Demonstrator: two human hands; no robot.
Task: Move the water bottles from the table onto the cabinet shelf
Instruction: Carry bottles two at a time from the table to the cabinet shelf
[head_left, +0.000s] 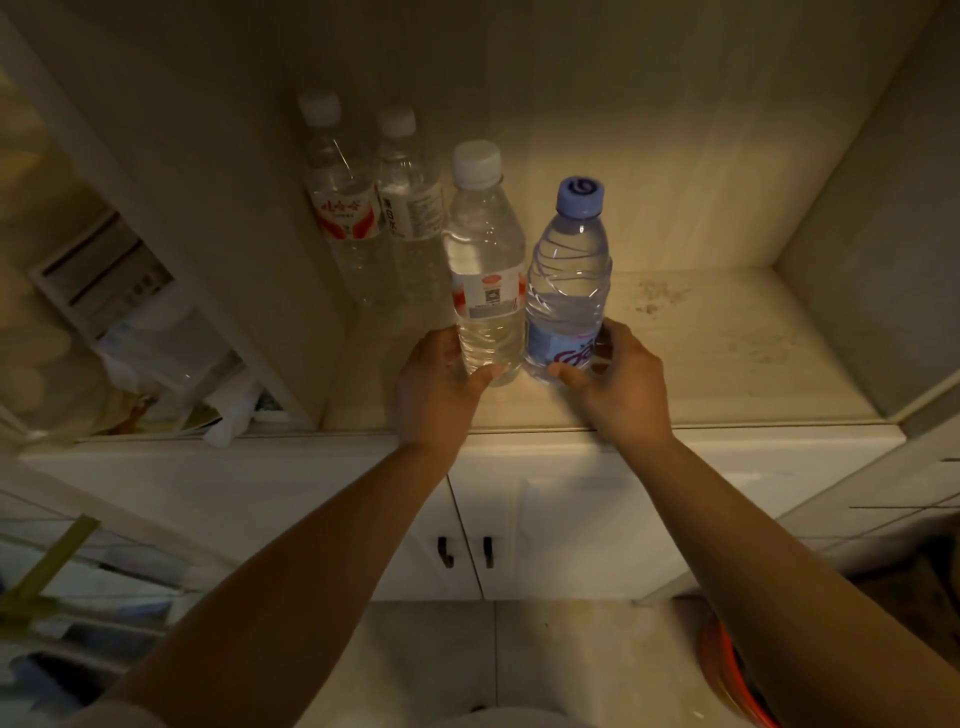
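Two water bottles stand upright side by side near the front of the cabinet shelf (727, 364). My left hand (441, 379) grips the base of the white-capped bottle (485, 260) with a red and white label. My right hand (618, 379) holds the base of the blue-capped bottle (569, 270). The two bottles touch each other. Behind them on the left, against the back wall, stand two more clear bottles: one with a red label (340, 192) and one with a white label (408, 197).
The shelf's right half is bare, with a stained patch. A glass-fronted compartment (145, 322) with clutter lies to the left. Below are white cabinet doors with dark handles (467, 551). An orange object (727, 670) sits on the floor at the lower right.
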